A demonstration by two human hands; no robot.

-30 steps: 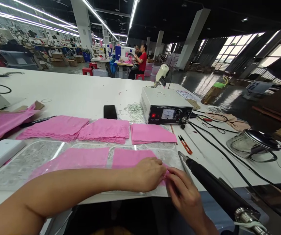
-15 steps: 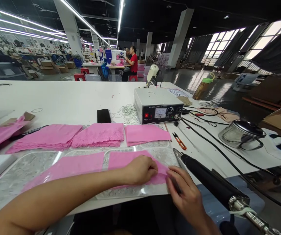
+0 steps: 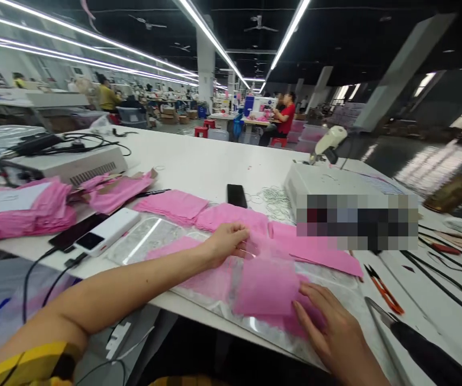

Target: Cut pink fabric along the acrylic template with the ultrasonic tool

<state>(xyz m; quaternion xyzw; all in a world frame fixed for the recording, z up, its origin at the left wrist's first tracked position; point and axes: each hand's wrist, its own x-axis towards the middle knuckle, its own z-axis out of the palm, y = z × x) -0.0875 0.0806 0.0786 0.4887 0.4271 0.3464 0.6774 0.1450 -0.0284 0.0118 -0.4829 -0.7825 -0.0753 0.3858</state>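
Note:
My left hand (image 3: pixel 229 244) is closed in a pinch on the upper left part of a sheer pink fabric piece (image 3: pixel 267 287), which lifts toward it. My right hand (image 3: pixel 335 321) lies with fingers stretched and apart at the right edge of that fabric, touching it. Beneath is a clear plastic sheet (image 3: pixel 134 236) over a grey patterned surface. Another pink piece (image 3: pixel 210 279) lies flat under and beside my left forearm. Behind my hands runs a row of pink fabric stacks: a left one (image 3: pixel 174 206), a middle one (image 3: pixel 231 217) and a right one (image 3: pixel 315 249).
Orange-handled thread snips (image 3: pixel 386 292) and a black handheld tool (image 3: pixel 427 343) lie at right. A white control box (image 3: pixel 327 182) stands behind, partly blurred. Beside it are a phone (image 3: pixel 237 195) and pale loops (image 3: pixel 275 201). At left are a white power bank (image 3: pixel 108 230) and pink fabric heaps (image 3: pixel 54 209).
The view has swung left. My left hand has moved away from my right hand, raising a sheer pink layer with it. My right hand's fingers have spread on the fabric edge.

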